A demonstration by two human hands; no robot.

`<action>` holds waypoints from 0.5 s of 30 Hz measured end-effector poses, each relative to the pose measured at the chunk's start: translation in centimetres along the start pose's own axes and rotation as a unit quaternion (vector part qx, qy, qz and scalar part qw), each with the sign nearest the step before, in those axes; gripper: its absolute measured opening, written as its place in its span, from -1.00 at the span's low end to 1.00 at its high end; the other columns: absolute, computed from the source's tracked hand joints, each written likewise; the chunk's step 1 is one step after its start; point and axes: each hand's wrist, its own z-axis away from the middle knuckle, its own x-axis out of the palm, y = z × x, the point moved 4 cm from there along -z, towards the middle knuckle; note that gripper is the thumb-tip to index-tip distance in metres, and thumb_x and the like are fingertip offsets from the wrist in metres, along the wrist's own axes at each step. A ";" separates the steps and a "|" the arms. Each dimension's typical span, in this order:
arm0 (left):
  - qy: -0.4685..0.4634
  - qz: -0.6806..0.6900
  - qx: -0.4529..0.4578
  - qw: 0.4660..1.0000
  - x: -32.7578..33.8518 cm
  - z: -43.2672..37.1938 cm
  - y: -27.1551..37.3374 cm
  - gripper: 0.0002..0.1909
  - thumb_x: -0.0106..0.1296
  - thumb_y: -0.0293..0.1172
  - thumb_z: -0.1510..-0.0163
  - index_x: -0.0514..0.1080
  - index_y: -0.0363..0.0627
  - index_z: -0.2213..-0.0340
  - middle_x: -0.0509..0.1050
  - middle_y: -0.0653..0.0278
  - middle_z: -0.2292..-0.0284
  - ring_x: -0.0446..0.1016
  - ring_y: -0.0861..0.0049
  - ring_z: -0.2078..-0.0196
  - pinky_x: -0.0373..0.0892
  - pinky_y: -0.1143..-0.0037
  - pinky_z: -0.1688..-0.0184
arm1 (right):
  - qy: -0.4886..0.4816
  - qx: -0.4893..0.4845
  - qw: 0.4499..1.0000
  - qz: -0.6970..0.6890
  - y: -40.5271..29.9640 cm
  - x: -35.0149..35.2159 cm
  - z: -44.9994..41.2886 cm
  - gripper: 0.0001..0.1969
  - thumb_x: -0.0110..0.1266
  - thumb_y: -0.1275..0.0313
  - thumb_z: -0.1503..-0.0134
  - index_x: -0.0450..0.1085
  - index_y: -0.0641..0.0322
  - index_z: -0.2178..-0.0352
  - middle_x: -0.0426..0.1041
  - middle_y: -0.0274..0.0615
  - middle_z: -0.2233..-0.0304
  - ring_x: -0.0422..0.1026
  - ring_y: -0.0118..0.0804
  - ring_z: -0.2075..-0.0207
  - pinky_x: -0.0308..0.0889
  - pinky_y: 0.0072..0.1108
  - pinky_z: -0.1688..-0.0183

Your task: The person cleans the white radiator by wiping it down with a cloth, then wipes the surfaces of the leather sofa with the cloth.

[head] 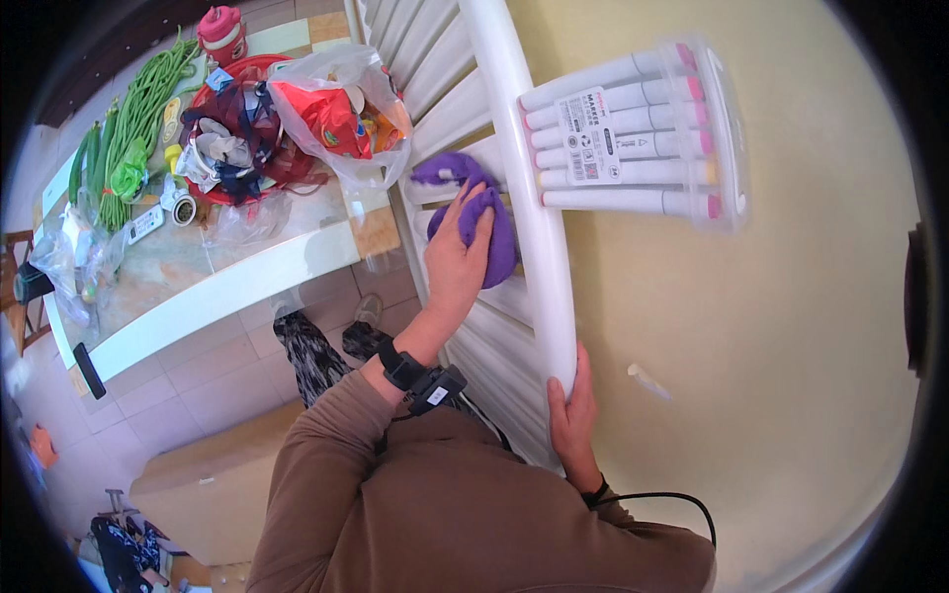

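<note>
My left hand (457, 256) holds a bunched purple cloth (498, 241) against the white slats (445, 96), with folds of cloth between thumb and fingers. Another part of the cloth spreads over the slats beyond the fingertips. At the lower part of the rounded white rail (528, 141), my right hand (574, 415) grips it, thumb on one side and fingers on the other. To the right of the rail, a clear case of markers (637, 137) with mostly pink ends rests on a beige surface (778, 311). A small whitish translucent piece (649, 382) lies nearer my right hand.
At left, a table (296, 256) bears long green beans (141, 111), a red basket with fabric, a filled plastic bag (341, 111), a pink bottle (222, 35) and a remote control (146, 224). A brown box-like piece (215, 482) stands on the tiled floor. Another person is partly visible at lower left.
</note>
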 end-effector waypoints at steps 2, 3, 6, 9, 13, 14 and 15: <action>-0.008 -0.014 0.071 0.997 0.1 -0.3 1.2 -0.67 -0.04 -0.35 -0.09 0.38 -0.16 0.10 0.34 0.09 0.00 0.35 0.22 0.00 0.27 0.46 -0.01 | 0.001 0.000 1.000 -0.008 0.0 0.2 0.0 -0.44 -0.09 0.35 -0.14 -0.01 0.34 -0.13 0.20 0.12 -0.05 0.25 0.03 -0.04 0.17 -0.38 -0.04; -0.003 -0.016 0.068 0.998 0.0 -0.7 1.0 -0.67 -0.04 -0.35 -0.09 0.38 -0.16 0.10 0.34 0.09 0.00 0.35 0.22 0.00 0.27 0.46 -0.01 | 0.001 -0.003 1.000 -0.018 0.1 0.3 -0.2 -0.44 -0.09 0.36 -0.13 -0.01 0.35 -0.12 0.20 0.13 -0.05 0.25 0.02 -0.04 0.16 -0.39 -0.05; -0.016 -0.073 0.133 0.988 0.1 -2.5 0.5 -0.66 -0.02 -0.37 -0.06 0.37 -0.12 0.09 0.32 0.10 0.00 0.35 0.21 0.01 0.28 0.45 -0.01 | -0.003 0.000 0.999 -0.048 -0.1 0.3 -0.1 -0.44 -0.11 0.37 -0.14 -0.02 0.39 -0.12 0.19 0.15 -0.05 0.24 -0.01 -0.04 0.14 -0.40 -0.06; -0.016 -0.103 0.126 0.987 0.0 -5.1 -2.3 -0.67 -0.02 -0.36 -0.06 0.38 -0.08 0.10 0.32 0.13 0.00 0.36 0.21 0.03 0.31 0.42 0.03 | 0.002 0.000 0.999 -0.045 0.1 0.5 0.1 -0.44 -0.11 0.40 -0.13 -0.03 0.43 -0.12 0.18 0.15 -0.06 0.23 -0.03 -0.05 0.12 -0.40 -0.08; -0.008 -0.108 0.042 0.993 -0.5 -6.9 -7.9 -0.70 -0.06 -0.29 -0.08 0.40 -0.05 0.14 0.41 0.13 0.10 0.40 0.11 0.12 0.35 0.38 0.11 | -0.031 0.025 0.997 -0.063 0.1 0.8 0.2 -0.43 -0.18 0.45 -0.14 -0.10 0.41 -0.15 0.08 0.12 -0.12 0.14 -0.07 -0.11 0.03 -0.41 -0.12; 0.007 -0.117 0.027 0.993 -0.7 -7.2 -9.5 -0.68 -0.10 -0.22 -0.10 0.41 -0.08 0.15 0.45 0.02 0.21 0.41 0.03 0.18 0.35 0.31 0.15 | -0.014 0.018 0.998 -0.054 0.3 0.8 0.3 -0.44 -0.15 0.43 -0.14 -0.07 0.44 -0.14 0.12 0.15 -0.09 0.18 -0.04 -0.09 0.07 -0.39 -0.10; 0.011 -0.118 0.025 0.993 -1.0 -7.6 -10.5 -0.68 -0.10 -0.22 -0.10 0.41 -0.08 0.15 0.45 0.02 0.21 0.41 0.03 0.18 0.35 0.31 0.15 | 0.003 0.009 0.999 -0.044 0.3 0.6 0.4 -0.44 -0.13 0.40 -0.15 -0.05 0.47 -0.12 0.16 0.19 -0.07 0.22 -0.02 -0.07 0.11 -0.38 -0.08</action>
